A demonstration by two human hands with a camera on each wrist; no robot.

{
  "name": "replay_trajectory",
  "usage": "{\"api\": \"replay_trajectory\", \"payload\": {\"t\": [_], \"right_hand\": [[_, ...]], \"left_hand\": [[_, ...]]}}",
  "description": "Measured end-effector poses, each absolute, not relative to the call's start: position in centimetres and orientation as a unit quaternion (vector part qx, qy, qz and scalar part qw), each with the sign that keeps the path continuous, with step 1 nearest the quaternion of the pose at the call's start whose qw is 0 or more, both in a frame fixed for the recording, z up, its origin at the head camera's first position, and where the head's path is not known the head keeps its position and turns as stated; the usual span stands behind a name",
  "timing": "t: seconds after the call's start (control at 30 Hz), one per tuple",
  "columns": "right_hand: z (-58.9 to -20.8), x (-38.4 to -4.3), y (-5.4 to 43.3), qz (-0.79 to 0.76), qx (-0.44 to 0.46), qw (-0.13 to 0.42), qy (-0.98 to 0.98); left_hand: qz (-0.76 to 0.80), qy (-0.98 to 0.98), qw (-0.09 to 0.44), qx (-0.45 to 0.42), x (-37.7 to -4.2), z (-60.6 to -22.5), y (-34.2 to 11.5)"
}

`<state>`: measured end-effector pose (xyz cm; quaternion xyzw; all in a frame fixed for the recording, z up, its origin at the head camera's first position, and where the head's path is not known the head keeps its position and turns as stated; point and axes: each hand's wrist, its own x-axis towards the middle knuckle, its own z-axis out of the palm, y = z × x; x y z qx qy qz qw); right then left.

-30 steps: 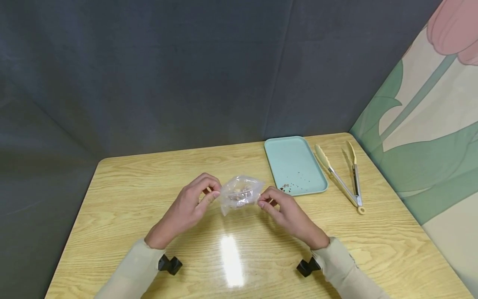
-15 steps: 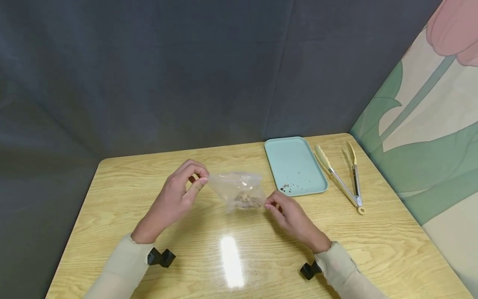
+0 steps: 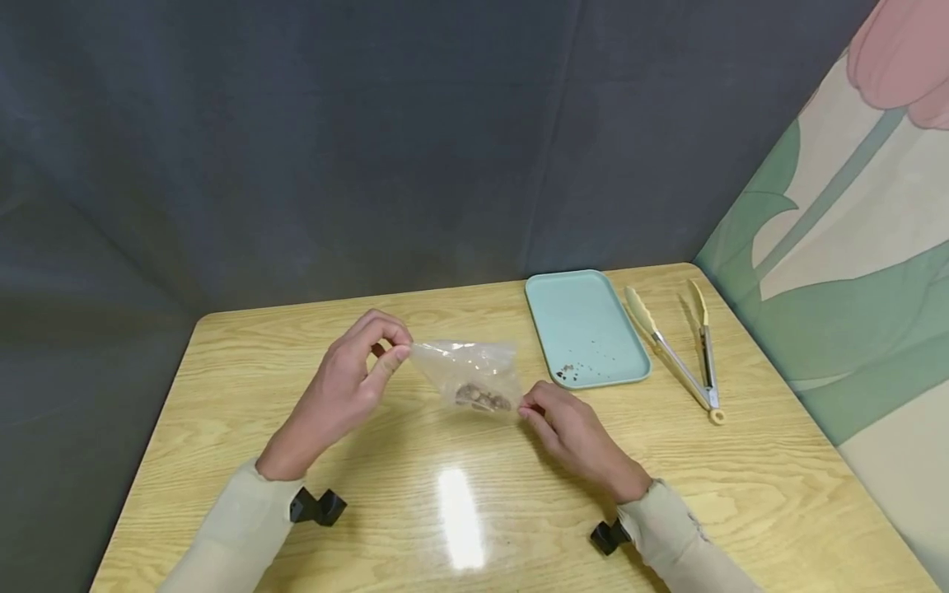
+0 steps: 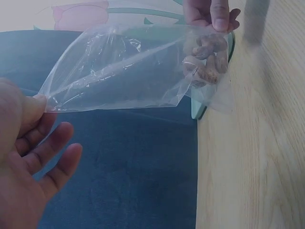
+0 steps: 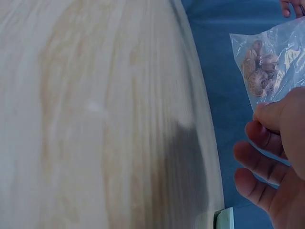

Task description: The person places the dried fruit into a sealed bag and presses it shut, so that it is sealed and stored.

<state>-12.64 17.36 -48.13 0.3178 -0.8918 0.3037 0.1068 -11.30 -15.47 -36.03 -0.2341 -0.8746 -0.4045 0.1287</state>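
A clear plastic bag point(image 3: 469, 361) is stretched in the air between my two hands. Several brown lumpy pieces that look like peanuts in their shells point(image 4: 208, 59) lie bunched at its right end. With thumb and forefinger my left hand point(image 3: 344, 387) pinches the bag's upper left corner; its other fingers are loosely bent in the left wrist view. Lower down, my right hand point(image 3: 578, 436) pinches the lower right corner beside the peanuts. Seen from the right wrist, the bag point(image 5: 269, 67) hangs off the tips of thumb and forefinger.
Behind the right hand lies a pale green tray point(image 3: 582, 309) with brown crumbs point(image 3: 567, 373) near its front left corner. Tongs point(image 3: 675, 360) with cream tips lie spread to its right. A dark curtain point(image 3: 356, 165) stands behind the wooden table point(image 3: 245, 387).
My left hand has moved left and away from me, drawing the bag out longer. The peanuts now sit low at the right end. My right hand has shifted slightly to the right and downward.
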Motion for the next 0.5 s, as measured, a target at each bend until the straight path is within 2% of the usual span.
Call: {"api": "replay_trajectory", "payload": {"t": [0.23, 0.5], "right_hand": [[-46.9, -12.4, 17.7, 0.337, 0.288, 0.063, -0.894], [-42.1, -13.4, 17.0, 0.414, 0.296, 0.085, -0.857]], "left_hand": [[-0.420, -0.866, 0.113, -0.245, -11.2, -36.4, -15.2], [-0.414, -0.868, 0.111, -0.251, -11.0, -36.9, -15.0]]}}
